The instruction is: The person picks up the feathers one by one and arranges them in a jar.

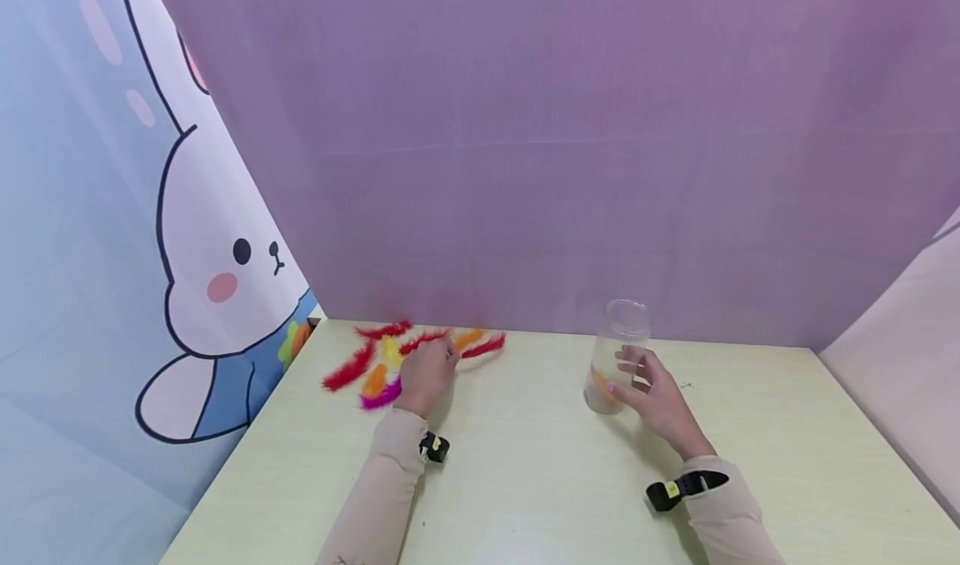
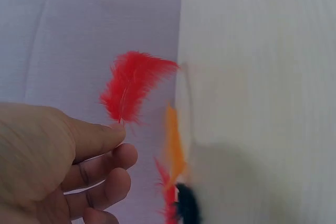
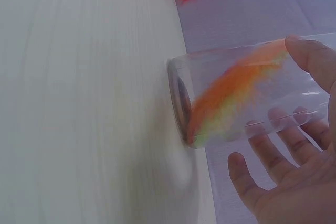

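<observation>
My left hand (image 1: 429,375) pinches a red feather (image 2: 126,85) by its quill between thumb and forefinger, just above the table. In the head view that red feather (image 1: 483,346) points right from the fingertips. My right hand (image 1: 660,398) grips a clear cylindrical jar (image 1: 627,325), thumb on the near side and fingers round the far side. Inside the jar lie an orange feather (image 3: 231,90) and a yellow-green one (image 3: 223,121). Whether the jar's base touches the table cannot be told.
Several loose feathers lie around the left hand: red (image 1: 351,367), yellow (image 1: 391,350), orange (image 1: 374,380) and magenta (image 1: 382,394). A dark feather (image 2: 187,204) shows in the left wrist view. Behind the pale table (image 1: 525,482) hangs a purple cloth (image 1: 562,148).
</observation>
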A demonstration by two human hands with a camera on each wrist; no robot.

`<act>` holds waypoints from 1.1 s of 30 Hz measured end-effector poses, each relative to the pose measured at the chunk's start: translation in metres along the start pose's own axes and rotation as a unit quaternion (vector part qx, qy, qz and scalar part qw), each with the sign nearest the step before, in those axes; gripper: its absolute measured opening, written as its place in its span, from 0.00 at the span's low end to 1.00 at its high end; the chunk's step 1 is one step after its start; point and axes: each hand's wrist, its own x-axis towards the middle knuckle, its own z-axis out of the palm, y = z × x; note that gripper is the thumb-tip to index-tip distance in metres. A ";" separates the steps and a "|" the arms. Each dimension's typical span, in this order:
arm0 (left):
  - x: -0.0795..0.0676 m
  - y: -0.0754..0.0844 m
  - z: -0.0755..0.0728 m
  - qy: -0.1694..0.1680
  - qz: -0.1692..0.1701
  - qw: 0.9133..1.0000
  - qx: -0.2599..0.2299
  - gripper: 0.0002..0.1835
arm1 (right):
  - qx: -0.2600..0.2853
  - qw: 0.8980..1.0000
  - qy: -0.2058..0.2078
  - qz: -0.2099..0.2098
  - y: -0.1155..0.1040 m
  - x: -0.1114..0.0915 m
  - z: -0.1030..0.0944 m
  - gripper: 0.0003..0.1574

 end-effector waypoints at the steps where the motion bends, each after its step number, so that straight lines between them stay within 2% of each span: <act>1: 0.000 0.001 -0.001 0.002 0.004 1.000 -0.001 0.05 | 0.000 1.000 0.000 0.000 0.000 0.000 0.000 0.40; 11: -0.003 0.016 -0.008 0.019 0.025 0.999 -0.026 0.05 | 0.001 1.000 0.000 0.002 0.001 -0.001 0.001 0.41; 17: -0.006 0.026 -0.013 0.039 0.051 0.997 -0.039 0.07 | 0.006 1.000 -0.002 0.009 0.001 -0.001 0.001 0.43; 25: -0.010 0.039 -0.018 0.048 0.076 0.995 -0.050 0.08 | 0.001 1.000 0.001 0.008 0.001 -0.001 0.002 0.42; 33: -0.013 0.046 -0.018 0.078 0.112 0.989 -0.050 0.06 | 0.012 1.000 0.000 0.013 -0.001 -0.004 0.001 0.42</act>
